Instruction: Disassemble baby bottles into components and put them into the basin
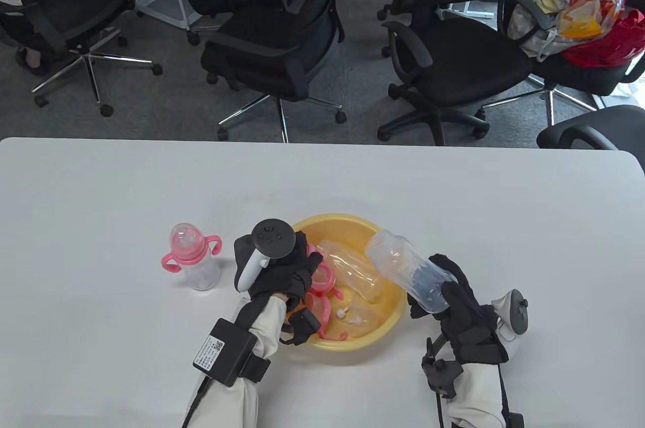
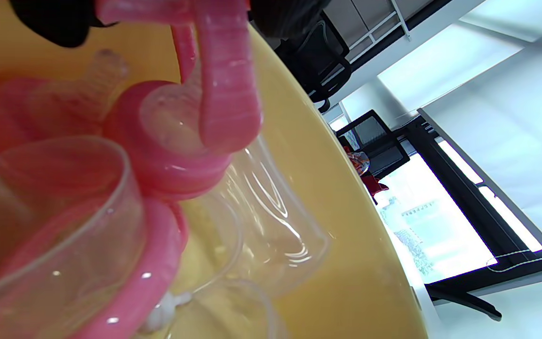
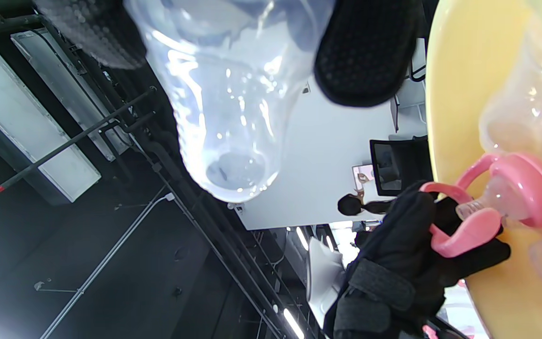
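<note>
Pink handles and a collar with its nipple (image 2: 177, 136) hang from my left hand (image 1: 282, 267), whose fingers curl around the piece just above the yellow basin (image 1: 388, 319). My right hand (image 1: 453, 307) is wrapped around a clear bottle body (image 1: 408, 267), tilted with its open end over the basin's right rim.

If I let go of the bottle from here, I think it could strike the rim and roll off across the counter, since much of it hangs outside the basin. The pink piece might bounce off the clear bodies already lying inside.

One whole bottle (image 1: 194, 259), pink-collared with a clear cap, stands upright to the left of the basin, near the counter's front edge, untouched.
</note>
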